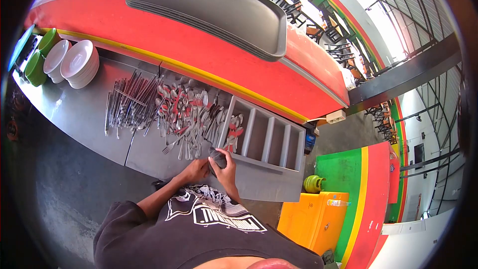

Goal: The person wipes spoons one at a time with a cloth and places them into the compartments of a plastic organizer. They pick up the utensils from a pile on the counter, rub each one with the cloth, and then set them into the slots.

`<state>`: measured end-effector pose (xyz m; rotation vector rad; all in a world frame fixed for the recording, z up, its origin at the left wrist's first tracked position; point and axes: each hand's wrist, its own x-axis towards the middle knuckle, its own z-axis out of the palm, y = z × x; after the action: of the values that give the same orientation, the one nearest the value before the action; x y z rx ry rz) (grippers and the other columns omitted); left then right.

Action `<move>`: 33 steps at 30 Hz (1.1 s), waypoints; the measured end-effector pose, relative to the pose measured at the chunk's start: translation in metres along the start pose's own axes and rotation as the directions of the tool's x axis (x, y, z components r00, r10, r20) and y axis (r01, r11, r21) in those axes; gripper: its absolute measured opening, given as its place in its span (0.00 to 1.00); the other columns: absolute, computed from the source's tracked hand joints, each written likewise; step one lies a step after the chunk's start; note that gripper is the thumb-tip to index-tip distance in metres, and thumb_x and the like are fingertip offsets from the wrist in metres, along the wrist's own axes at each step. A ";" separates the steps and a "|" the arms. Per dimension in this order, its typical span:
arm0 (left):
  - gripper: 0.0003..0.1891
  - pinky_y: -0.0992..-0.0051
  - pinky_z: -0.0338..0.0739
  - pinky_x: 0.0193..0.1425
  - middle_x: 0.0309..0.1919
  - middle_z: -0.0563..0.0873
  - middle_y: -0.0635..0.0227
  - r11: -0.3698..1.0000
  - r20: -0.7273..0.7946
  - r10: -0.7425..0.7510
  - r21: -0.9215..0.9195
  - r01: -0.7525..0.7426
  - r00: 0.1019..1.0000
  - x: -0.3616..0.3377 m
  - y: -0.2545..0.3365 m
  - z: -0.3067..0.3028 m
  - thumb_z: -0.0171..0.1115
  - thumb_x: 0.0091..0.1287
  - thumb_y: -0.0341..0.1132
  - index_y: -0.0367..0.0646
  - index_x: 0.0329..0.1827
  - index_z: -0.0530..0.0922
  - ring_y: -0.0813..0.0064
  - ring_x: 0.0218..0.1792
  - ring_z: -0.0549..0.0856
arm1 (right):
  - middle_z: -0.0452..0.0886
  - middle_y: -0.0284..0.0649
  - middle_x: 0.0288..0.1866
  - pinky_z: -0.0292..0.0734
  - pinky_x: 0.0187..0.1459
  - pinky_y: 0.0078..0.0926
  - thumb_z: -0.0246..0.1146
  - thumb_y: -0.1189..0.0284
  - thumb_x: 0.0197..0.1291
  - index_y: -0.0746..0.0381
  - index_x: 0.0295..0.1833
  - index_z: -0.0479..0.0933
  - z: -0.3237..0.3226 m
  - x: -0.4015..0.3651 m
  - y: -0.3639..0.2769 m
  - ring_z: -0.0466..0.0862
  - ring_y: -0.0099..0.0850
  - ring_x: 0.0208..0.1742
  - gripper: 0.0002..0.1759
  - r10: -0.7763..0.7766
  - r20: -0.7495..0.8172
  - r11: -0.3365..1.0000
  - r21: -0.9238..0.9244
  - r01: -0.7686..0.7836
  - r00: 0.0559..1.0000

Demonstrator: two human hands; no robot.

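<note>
My right hand (226,169) is closed around a dark grey cloth (217,158), bunched up at the near edge of the counter. Beside it, my left hand (197,170) has its fingers curled closed; whatever is in them is hidden. Just beyond both hands lies a spread pile of metal spoons and forks (184,109), some catching red reflections. A grey cutlery tray (269,164) with several long compartments sits to the right of the pile. Spoons (233,132) lie in its leftmost compartment.
Slender utensils (130,100) lie heaped left of the pile. White bowls (82,62) and green bowls (36,68) stand stacked at the far left. Dark serving trays (209,10) rest on the red ledge (199,45) behind. An orange cabinet (311,221) stands at the right.
</note>
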<state>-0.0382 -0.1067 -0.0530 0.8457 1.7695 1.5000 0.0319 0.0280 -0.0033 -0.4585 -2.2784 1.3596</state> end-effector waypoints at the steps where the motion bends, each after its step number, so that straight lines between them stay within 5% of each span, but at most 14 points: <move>1: 0.08 0.66 0.74 0.28 0.18 0.80 0.61 1.000 0.004 0.030 -0.007 -0.030 1.000 0.001 0.002 -0.001 0.49 0.68 0.29 0.34 0.33 0.74 0.66 0.20 0.81 | 0.85 0.44 0.43 0.78 0.48 0.30 0.74 0.68 0.54 0.63 0.53 0.78 0.000 0.002 0.002 0.85 0.33 0.44 0.22 -0.024 -0.034 1.000 -0.012 0.024 0.999; 8: 0.12 0.69 0.72 0.28 0.17 0.77 0.65 0.998 0.114 0.063 -0.034 -0.060 0.991 0.000 0.007 -0.003 0.46 0.75 0.33 0.36 0.37 0.74 0.71 0.19 0.78 | 0.84 0.45 0.44 0.78 0.48 0.33 0.74 0.70 0.53 0.64 0.51 0.79 -0.017 0.021 0.017 0.85 0.38 0.44 0.21 -0.171 -0.280 0.966 -0.236 0.105 0.945; 20: 0.13 0.71 0.71 0.27 0.16 0.74 0.68 0.996 0.145 0.083 -0.045 -0.077 0.986 -0.001 0.011 -0.004 0.45 0.77 0.35 0.37 0.37 0.73 0.75 0.19 0.76 | 0.83 0.47 0.47 0.75 0.53 0.36 0.73 0.70 0.54 0.65 0.53 0.77 -0.063 0.037 0.047 0.83 0.41 0.48 0.21 0.006 -0.572 0.977 -0.173 -0.128 0.820; 24: 0.14 0.72 0.72 0.28 0.18 0.73 0.69 0.997 0.087 0.002 -0.082 0.006 0.996 0.002 0.025 -0.006 0.45 0.79 0.37 0.38 0.37 0.73 0.77 0.20 0.75 | 0.83 0.45 0.48 0.75 0.53 0.36 0.70 0.71 0.57 0.64 0.53 0.77 -0.055 0.022 0.046 0.83 0.41 0.49 0.19 0.019 -0.483 0.979 -0.170 -0.115 0.876; 28: 0.17 0.74 0.71 0.29 0.19 0.72 0.72 0.982 0.084 -0.015 -0.188 0.030 0.996 0.006 0.016 -0.004 0.43 0.80 0.42 0.39 0.38 0.73 0.79 0.22 0.73 | 0.83 0.44 0.54 0.70 0.62 0.32 0.65 0.74 0.62 0.62 0.56 0.78 -0.035 0.004 0.046 0.80 0.37 0.59 0.16 0.117 -0.178 0.993 0.039 -0.112 0.977; 29: 0.17 0.75 0.70 0.30 0.20 0.72 0.73 0.966 0.110 -0.016 -0.256 0.044 0.994 0.008 0.001 -0.001 0.44 0.80 0.43 0.39 0.38 0.73 0.80 0.23 0.73 | 0.82 0.42 0.57 0.67 0.65 0.30 0.63 0.74 0.63 0.62 0.56 0.79 -0.032 0.001 0.043 0.77 0.34 0.63 0.16 0.226 -0.049 0.964 0.153 -0.216 0.973; 33: 0.20 0.78 0.69 0.33 0.21 0.72 0.75 0.873 0.278 -0.027 -0.462 0.158 0.960 0.007 0.001 -0.001 0.44 0.80 0.48 0.41 0.38 0.73 0.80 0.25 0.72 | 0.84 0.43 0.44 0.76 0.53 0.28 0.59 0.75 0.67 0.65 0.62 0.73 -0.021 -0.013 0.033 0.84 0.34 0.46 0.18 0.267 0.355 0.665 0.605 -0.438 0.896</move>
<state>-0.0430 -0.1013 -0.0526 0.6536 1.1499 1.5828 0.0562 0.0527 -0.0265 -0.5196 -1.6981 2.4264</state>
